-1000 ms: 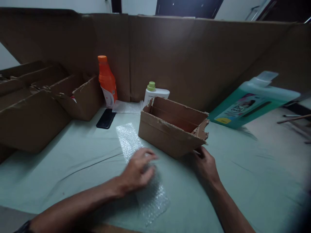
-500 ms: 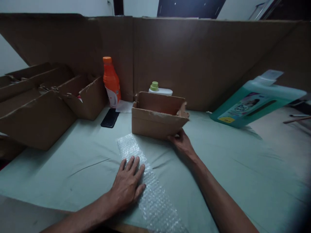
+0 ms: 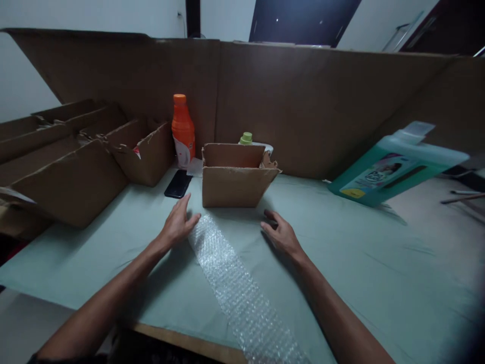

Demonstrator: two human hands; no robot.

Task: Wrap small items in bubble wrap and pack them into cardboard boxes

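A small open-topped cardboard box (image 3: 233,188) with a torn right end stands on the green cloth. My left hand (image 3: 177,221) is left of and in front of it, fingers apart, holding nothing. Just off the box's lower right corner is my right hand (image 3: 279,233), its fingers curved and apart, with nothing in it. Between my arms a strip of bubble wrap (image 3: 242,288) runs from below the box to the table's near edge. The thumb of my left hand is close to its far end; whether they touch I cannot tell.
Larger cardboard boxes (image 3: 76,187) line the left side. An orange bottle (image 3: 183,129), a dark phone (image 3: 178,183) and a green-capped white bottle (image 3: 246,138) are farther back. A teal jug (image 3: 394,164) leans at right. A tall cardboard wall (image 3: 303,101) closes the back.
My left hand has lifted off the bubble wrap and moved forward, towards the box's left side. My right hand has let go of the box, which now faces me more squarely.
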